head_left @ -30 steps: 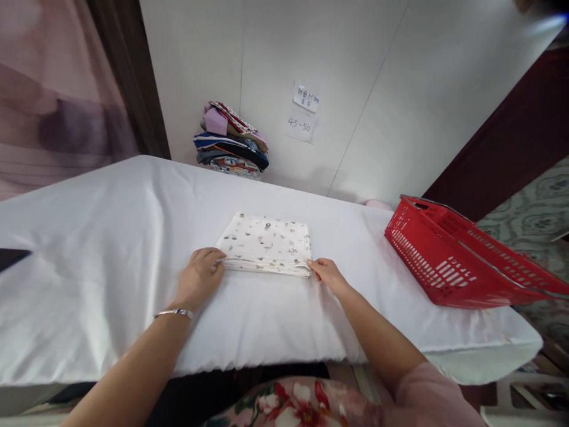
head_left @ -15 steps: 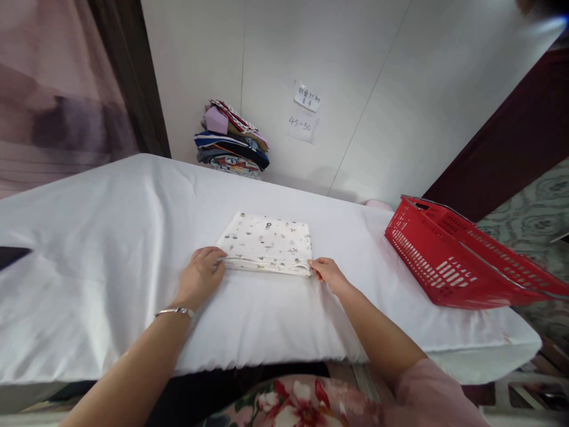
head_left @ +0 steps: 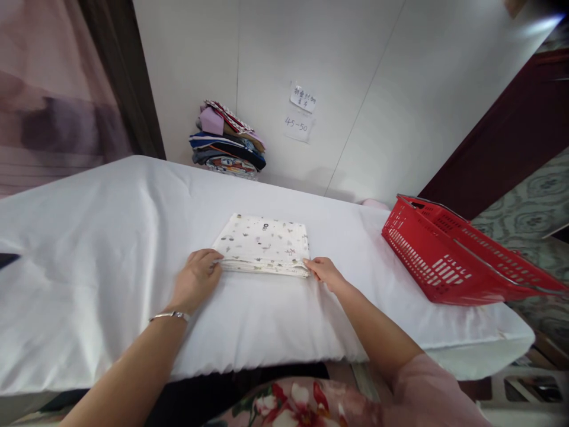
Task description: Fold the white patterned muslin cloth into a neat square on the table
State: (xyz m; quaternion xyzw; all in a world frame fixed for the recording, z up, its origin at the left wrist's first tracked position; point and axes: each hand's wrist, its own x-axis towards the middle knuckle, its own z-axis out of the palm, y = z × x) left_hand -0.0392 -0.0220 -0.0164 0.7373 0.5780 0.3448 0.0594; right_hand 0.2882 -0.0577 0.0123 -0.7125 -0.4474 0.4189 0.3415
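Observation:
A white cloth (head_left: pixel 262 240) with small scattered prints lies folded in layers on the white-covered table (head_left: pixel 267 320). At its near left corner, my left hand (head_left: pixel 199 276) is closed, thumb and fingers pinching the layered edge. My right hand (head_left: pixel 326 273) pinches the near right corner between thumb and forefinger. The front edge between both hands shows several stacked layers. A silver bracelet (head_left: pixel 170 315) circles my left wrist.
A red plastic basket (head_left: pixel 448 261) with metal handles stands on the table's right side. A pile of folded clothes (head_left: pixel 229 142) sits against the wall at the back. Paper labels (head_left: pixel 300 115) are stuck on the wall. A pink curtain (head_left: pixel 57 101) hangs at the left.
Both hands keep their hold on the near corners of the cloth, which looks almost the same. The whole view has shifted slightly.

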